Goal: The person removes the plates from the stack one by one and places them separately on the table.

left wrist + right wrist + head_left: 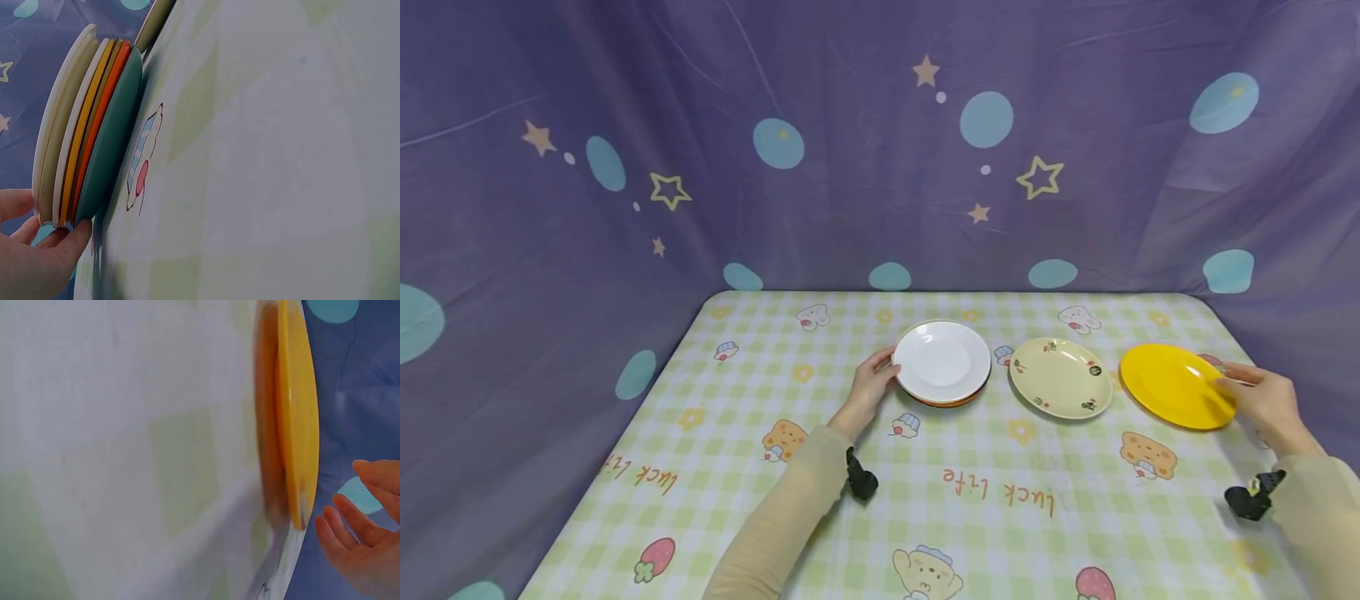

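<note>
A stack of plates [87,137] sits mid-table, topped by a white plate [943,360]. Below it the left wrist view shows cream, white, yellow and orange rims, with a teal plate [112,147] at the bottom. My left hand [867,387] holds the stack by its left rim, digits above and below. To the right lies a cream plate [1060,379] with small printed motifs, then a yellow plate [1172,385]. My right hand [1266,400] is beside the yellow plate's right rim. In the right wrist view its fingers [356,519] are spread and apart from the plate.
A green-and-white checked tablecloth [700,500] with cartoon prints covers the table. Purple curtains [865,217] with stars and blue ovals stand behind and at both sides. A black wrist camera [861,479] is strapped to the left sleeve, another [1255,497] to the right.
</note>
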A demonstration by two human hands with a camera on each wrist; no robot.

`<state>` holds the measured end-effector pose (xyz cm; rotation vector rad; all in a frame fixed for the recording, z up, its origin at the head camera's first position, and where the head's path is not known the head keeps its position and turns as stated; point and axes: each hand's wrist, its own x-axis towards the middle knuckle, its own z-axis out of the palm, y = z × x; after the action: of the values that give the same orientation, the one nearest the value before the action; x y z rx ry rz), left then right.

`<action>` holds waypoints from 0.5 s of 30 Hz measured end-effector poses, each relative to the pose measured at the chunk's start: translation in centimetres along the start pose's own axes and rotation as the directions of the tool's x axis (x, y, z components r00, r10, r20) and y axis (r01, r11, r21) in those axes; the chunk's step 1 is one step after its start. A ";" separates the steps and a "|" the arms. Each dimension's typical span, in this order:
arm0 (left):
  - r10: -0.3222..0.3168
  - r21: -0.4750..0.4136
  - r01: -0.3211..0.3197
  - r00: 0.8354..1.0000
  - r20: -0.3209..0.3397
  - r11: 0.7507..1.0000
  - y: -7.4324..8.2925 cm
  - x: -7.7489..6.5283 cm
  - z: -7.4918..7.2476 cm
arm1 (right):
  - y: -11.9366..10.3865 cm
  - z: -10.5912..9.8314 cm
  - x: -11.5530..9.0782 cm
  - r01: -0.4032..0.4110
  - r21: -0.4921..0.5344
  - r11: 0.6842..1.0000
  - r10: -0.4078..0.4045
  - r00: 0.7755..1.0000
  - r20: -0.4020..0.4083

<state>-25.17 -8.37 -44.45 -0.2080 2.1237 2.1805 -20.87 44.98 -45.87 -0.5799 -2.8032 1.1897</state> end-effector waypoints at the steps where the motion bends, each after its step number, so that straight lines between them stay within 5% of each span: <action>1: 0.010 0.002 -0.010 1.000 -0.001 1.000 -0.2 0.1 0.0 | 0.3 0.2 0.6 0.009 0.010 1.000 -0.009 1.000 0.000; 4: 0.061 -0.020 -0.061 0.998 0.011 0.998 -2.0 1.6 -0.4 | 1.5 1.4 2.4 0.062 -0.045 0.997 -0.063 0.997 -0.043; 8: 0.067 -0.023 -0.067 0.998 0.017 0.997 -2.4 1.8 -0.5 | 1.2 2.9 3.0 0.103 -0.061 0.993 -0.106 0.994 -0.038; 15: -0.007 -0.009 0.007 1.000 -0.009 1.000 -0.5 0.5 -0.2 | -3.9 3.9 0.4 0.170 -0.009 0.985 -0.170 0.985 -0.021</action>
<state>-25.53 -8.54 -45.05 -0.2260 2.1149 2.1893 -23.18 39.94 -45.97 -0.3429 -2.7735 1.1336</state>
